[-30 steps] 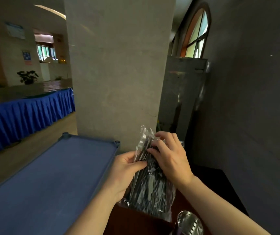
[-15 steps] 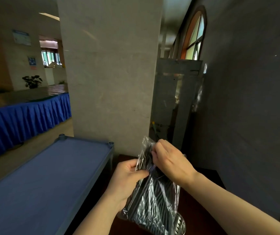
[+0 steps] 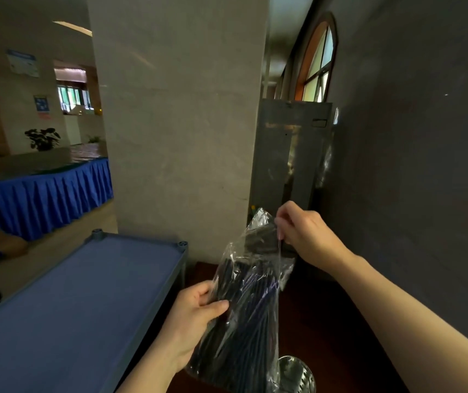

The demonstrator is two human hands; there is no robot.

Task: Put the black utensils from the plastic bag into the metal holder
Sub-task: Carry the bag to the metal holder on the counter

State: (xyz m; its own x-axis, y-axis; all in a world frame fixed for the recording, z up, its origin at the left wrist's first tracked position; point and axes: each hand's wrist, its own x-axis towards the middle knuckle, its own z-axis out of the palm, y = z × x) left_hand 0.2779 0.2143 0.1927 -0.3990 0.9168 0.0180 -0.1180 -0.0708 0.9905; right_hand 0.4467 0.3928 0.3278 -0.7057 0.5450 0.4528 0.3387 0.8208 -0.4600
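Both of my hands are on the clear plastic bag, which I hold tilted in the air in front of me, its open end up and away. My left hand wraps the bag's lower middle, thumb pressed across the front and fingers curled behind, clamping the bundle of black utensils through the film. My right hand is up at the mouth of the bag, thumb and fingertips pinched together on the dark upper ends of the utensils and the film there; whether I grip the utensils themselves or only the plastic over them, I cannot tell. All the utensils I can see lie inside the bag, packed lengthwise as a dense dark sheaf. Below the bag's bottom corner, at the lower edge of the view, stands the metal holder, a shiny perforated cylinder on the dark wooden surface. Left of my arms runs a blue shelf top, and behind it rises a pale stone pillar.
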